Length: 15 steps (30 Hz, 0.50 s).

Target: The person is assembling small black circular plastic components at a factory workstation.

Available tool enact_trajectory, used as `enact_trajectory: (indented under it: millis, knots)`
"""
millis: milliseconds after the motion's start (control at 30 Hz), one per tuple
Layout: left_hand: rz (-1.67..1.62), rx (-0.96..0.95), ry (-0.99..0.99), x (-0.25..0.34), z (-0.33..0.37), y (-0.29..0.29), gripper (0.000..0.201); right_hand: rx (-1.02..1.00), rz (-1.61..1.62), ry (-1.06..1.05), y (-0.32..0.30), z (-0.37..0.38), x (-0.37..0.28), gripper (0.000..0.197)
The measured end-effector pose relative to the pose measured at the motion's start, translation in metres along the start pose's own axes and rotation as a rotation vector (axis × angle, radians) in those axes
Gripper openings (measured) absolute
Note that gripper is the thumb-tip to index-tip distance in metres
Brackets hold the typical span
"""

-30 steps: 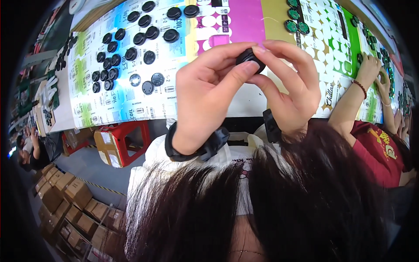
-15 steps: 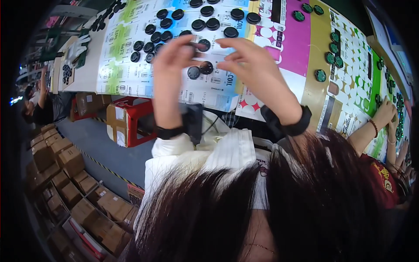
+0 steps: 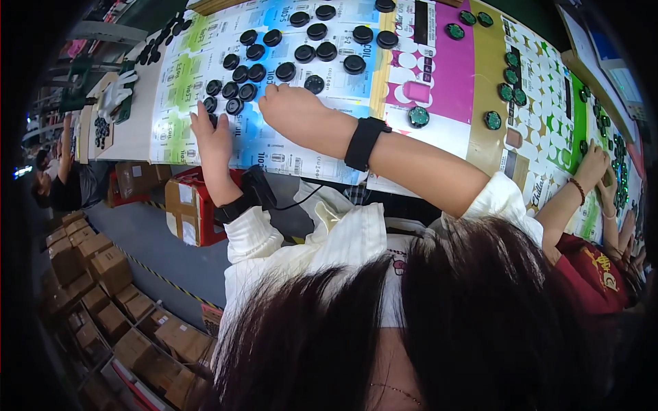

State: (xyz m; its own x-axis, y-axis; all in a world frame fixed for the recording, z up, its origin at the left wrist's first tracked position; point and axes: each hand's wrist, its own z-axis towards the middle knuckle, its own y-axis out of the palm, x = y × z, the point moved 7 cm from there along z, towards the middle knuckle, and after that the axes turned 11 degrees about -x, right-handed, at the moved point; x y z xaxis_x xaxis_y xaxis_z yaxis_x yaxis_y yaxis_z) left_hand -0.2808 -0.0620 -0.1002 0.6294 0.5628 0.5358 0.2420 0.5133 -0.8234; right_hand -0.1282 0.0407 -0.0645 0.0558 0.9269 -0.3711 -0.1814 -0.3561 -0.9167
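My left hand (image 3: pixel 214 140) is at the left of the patterned table covering, its thumb and forefinger on either side of a small black disc (image 3: pixel 217 120). My right hand (image 3: pixel 295 113) reaches leftward across the table with curled fingers pressed together; whatever they hold is hidden. Just left of its fingertips lies a black round cap-like disc (image 3: pixel 247 91), one of a loose cluster. A separate black disc (image 3: pixel 314 84) with small marks sits beyond its knuckles. To the right, a disc with a green face (image 3: pixel 419 116) rests on the covering near a pink rectangular piece (image 3: pixel 417 91).
More black discs (image 3: pixel 326 51) spread toward the far side, with green-faced discs (image 3: pixel 492 120) at right. A co-worker's hand (image 3: pixel 593 163) works at the far right. White gloves (image 3: pixel 118 94) lie at far left. A red stool (image 3: pixel 214 229) and carton boxes (image 3: pixel 110 264) stand below.
Both hands were raised near each other over the middle. They have separated from that pose: my left hand moved down and left, and my right hand swung left toward the cluster.
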Motion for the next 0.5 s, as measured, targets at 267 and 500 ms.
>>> enact_trajectory:
  millis: [267,500]
  knots:
    - [-0.343,-0.319,0.342,0.204,-0.041,0.052,0.024,0.401,0.285,0.411,-0.107,-0.134,0.049,0.012]
    - [-0.033,-0.585,0.626,0.275,-0.087,0.118,0.025,0.579,0.723,0.680,-0.122,-0.227,0.076,0.017]
